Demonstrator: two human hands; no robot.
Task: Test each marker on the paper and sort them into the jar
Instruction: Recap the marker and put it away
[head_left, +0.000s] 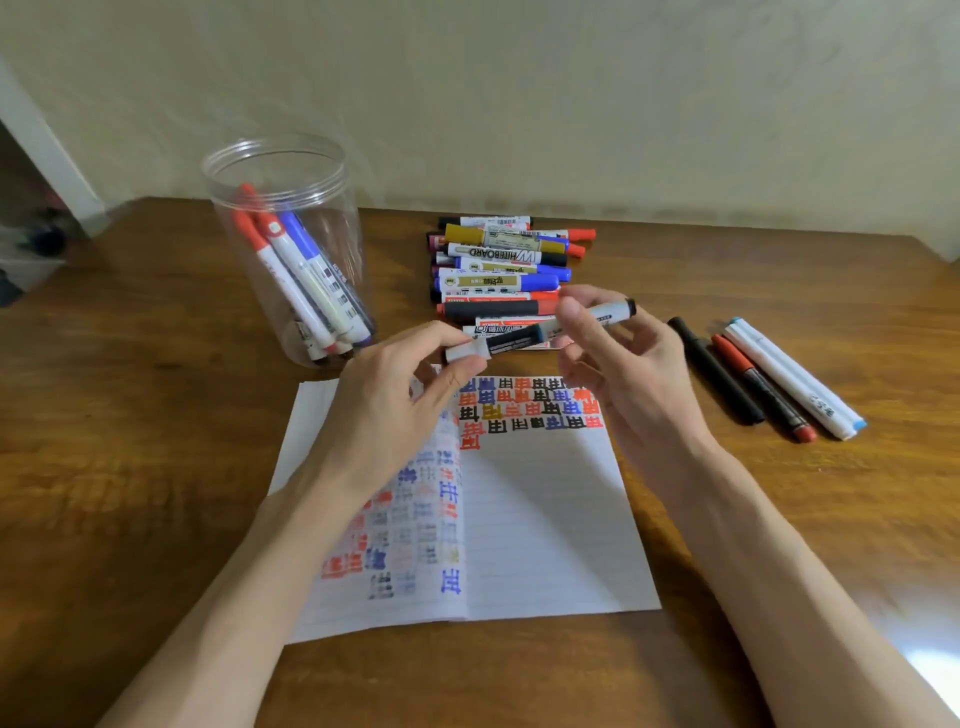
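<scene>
**Marker held in both hands over the paper**

You hold one marker (524, 338) between your two hands, tilted so that its right end sits higher than its left. Your left hand (395, 395) pinches the white left end between thumb and curled fingers. Your right hand (628, 374) grips the pale right half, thumb on top and fingers curled behind. Between your hands the barrel shows a black label band and a narrow blue ring, and the tip past your right thumb is black.

The marker is off the paper (545, 519), which lies under both hands with rows of red, blue and black test marks. The jar (332, 208) stands upright beyond your left hand, with red- and blue-capped markers leaning inside. A pile (498, 270) of markers lies just beyond your fingers. To the right of your right hand, a black (717, 374), a red (763, 389) and two white pens (795, 379) lie side by side on the table (156, 467).
</scene>
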